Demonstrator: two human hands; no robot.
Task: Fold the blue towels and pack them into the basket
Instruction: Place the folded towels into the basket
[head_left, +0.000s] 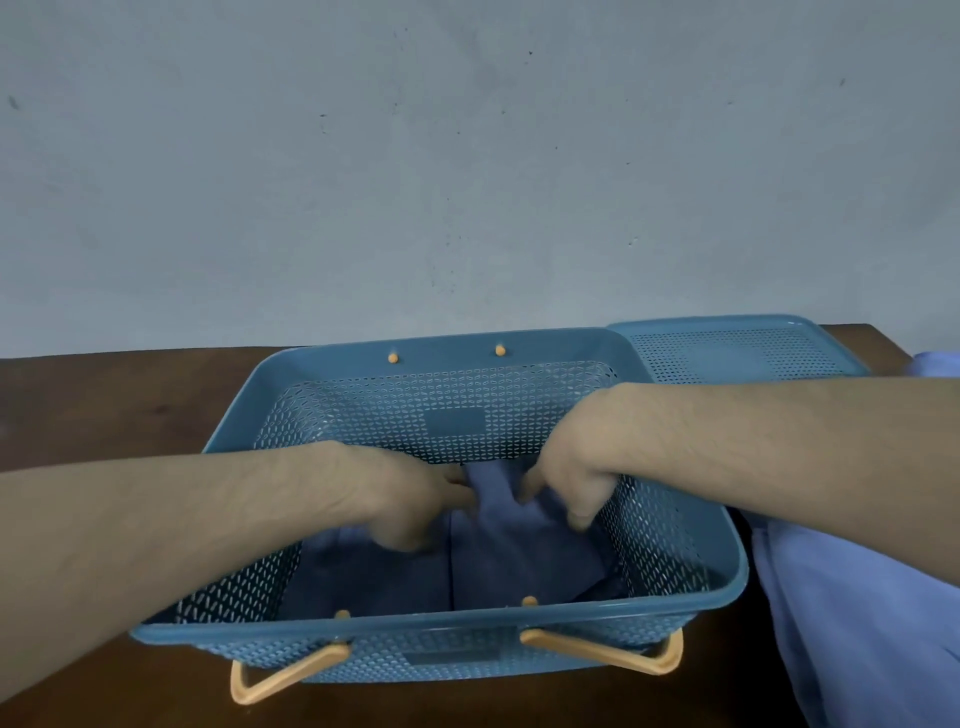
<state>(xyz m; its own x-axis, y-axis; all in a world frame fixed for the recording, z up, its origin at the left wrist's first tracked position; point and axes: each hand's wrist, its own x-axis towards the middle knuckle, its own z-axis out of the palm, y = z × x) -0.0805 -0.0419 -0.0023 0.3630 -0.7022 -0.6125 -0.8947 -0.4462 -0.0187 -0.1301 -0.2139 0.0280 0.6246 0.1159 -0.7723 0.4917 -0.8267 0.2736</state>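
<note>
A blue perforated basket (670, 595) with orange handles stands on the brown table in front of me. Folded blue towels (498, 551) lie on its floor. Both my hands reach down inside the basket. My left hand (410, 499) has its fingers curled on the towel's far edge. My right hand (571, 467) pinches the same towel edge just to the right, its fingertips pointing down. The towel parts beneath both hands are hidden.
The basket's blue perforated lid (737, 345) lies flat behind it at the right. A loose light blue cloth pile (857, 597) hangs over the table's right side. An orange handle (280, 675) folds down at the basket's near side. A grey wall stands behind the table (104, 405).
</note>
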